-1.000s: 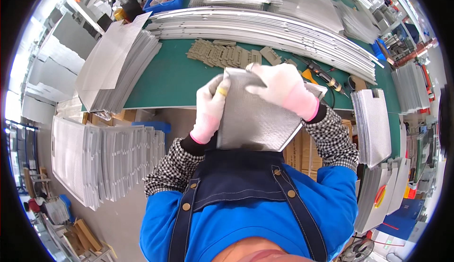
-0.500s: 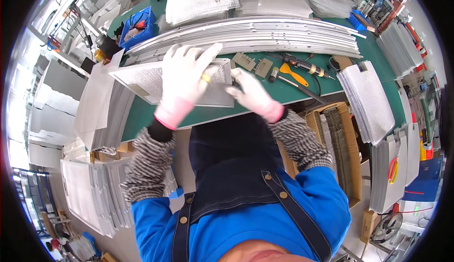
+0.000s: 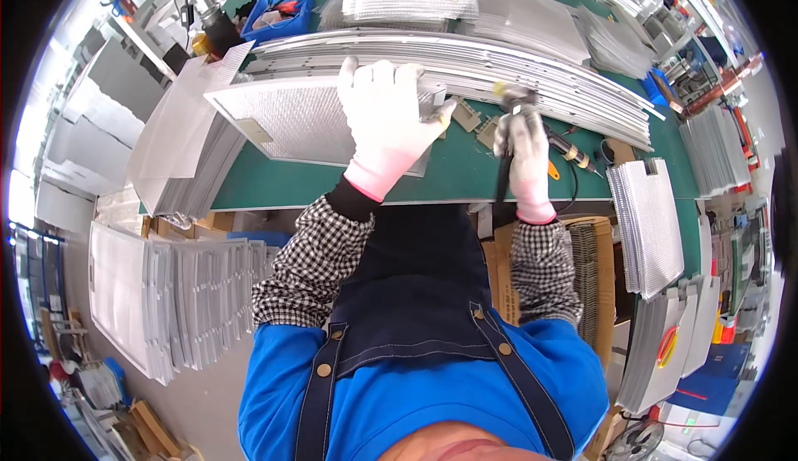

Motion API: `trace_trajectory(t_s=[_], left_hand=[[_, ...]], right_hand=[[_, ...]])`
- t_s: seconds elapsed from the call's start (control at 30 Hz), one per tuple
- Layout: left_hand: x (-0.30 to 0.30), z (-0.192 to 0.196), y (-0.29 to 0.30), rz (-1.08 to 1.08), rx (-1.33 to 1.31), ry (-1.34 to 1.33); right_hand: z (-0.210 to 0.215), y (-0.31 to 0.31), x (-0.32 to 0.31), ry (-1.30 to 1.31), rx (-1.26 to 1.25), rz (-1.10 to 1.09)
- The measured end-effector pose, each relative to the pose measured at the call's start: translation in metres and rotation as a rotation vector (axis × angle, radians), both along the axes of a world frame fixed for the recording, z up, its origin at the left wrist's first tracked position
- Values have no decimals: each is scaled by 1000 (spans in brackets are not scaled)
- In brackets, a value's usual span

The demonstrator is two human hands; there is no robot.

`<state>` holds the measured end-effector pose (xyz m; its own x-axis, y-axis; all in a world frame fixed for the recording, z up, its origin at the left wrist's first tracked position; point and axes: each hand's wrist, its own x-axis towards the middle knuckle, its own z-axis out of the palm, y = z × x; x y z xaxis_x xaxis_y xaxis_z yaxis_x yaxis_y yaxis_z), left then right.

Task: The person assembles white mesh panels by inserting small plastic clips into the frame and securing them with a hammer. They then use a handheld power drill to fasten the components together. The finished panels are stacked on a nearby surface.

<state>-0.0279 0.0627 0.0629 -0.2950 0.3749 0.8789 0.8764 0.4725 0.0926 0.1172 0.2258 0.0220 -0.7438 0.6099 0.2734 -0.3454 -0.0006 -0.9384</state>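
My left hand, in a white glove with a pink cuff, grips the right part of a framed silver mesh panel. Its fingers reach over the panel's far edge, and its thumb points right along the end. The panel is tilted above the green bench, a small plate set at its left end. In my right hand, also gloved, is a hammer held by its dark handle, head up and blurred by motion. Two small grey-beige blocks lie on the bench between my hands.
Long metal strips lie stacked beyond my hands. A power screwdriver and an orange scraper lie right of the hammer. Mesh sheets are stacked at the right, panels at the left. A blue bin stands far left.
My right hand has left the panel's right end and lifted the hammer off the bench. My left hand has shifted right, still on the panel. The whole view has turned slightly.
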Motion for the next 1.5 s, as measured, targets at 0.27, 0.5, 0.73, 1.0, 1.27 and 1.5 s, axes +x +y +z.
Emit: trace_trajectory(t_s=[0.27,0.5,0.73,1.0,1.27,1.5], left_hand=[[-6,-3,2,-50,41,-34],[0,-8,2,-62,79,-55],[-3,-11,1,-90,139,-36],[-3,-13,8,-65,103,-37],[1,-7,1,-47,95,12],[7,-8,-12,-78,55,-22]], right_hand=[[49,-40,-13,-195,224,99],[146,-4,-17,-49,1749,20],[175,-6,-25,-11,1585,43],[62,31,-6,-135,1654,-179],[16,-58,-19,205,-68,-11],[5,-76,-25,-26,-288,29]])
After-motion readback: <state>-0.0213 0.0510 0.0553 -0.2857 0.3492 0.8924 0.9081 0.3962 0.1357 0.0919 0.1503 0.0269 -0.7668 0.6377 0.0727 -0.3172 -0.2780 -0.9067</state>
